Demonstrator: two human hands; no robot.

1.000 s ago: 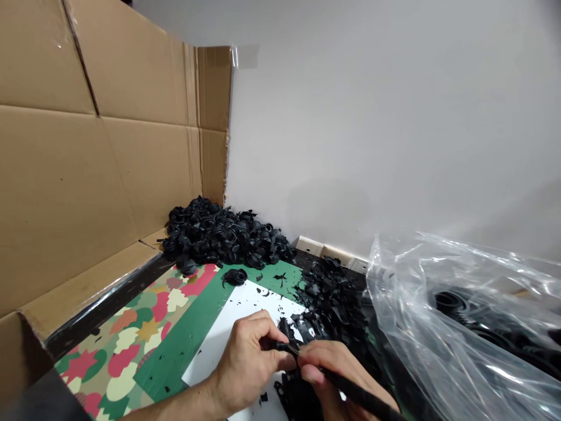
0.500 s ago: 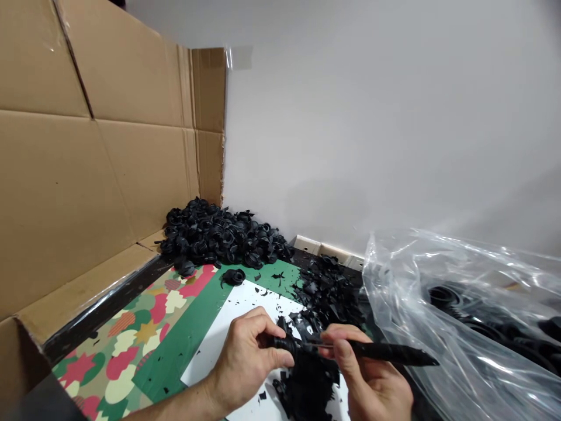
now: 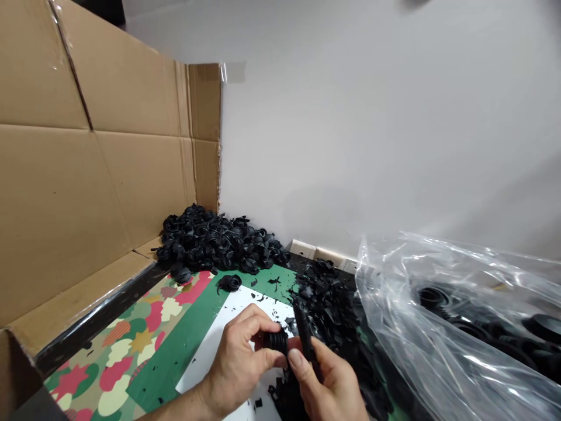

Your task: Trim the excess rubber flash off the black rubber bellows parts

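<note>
My left hand [image 3: 239,362] pinches a small black ribbed rubber part [image 3: 275,341] between thumb and fingers. My right hand [image 3: 326,383] grips a thin black tool [image 3: 302,330] that now points upward, and its thumb rests against the same rubber part. Both hands hover over a white sheet [image 3: 228,339] strewn with black trimmings. A heap of black scraps [image 3: 331,298] lies just beyond my right hand.
A big pile of black ribbed parts [image 3: 214,240] sits in the corner against the cardboard wall [image 3: 87,175]. One loose part [image 3: 229,283] lies on the green patterned mat [image 3: 144,327]. A clear plastic bag [image 3: 451,316] holding more black parts fills the right side.
My right hand turned the tool from lying sideways to pointing up and moved close against the left hand. The view shifted slightly downward.
</note>
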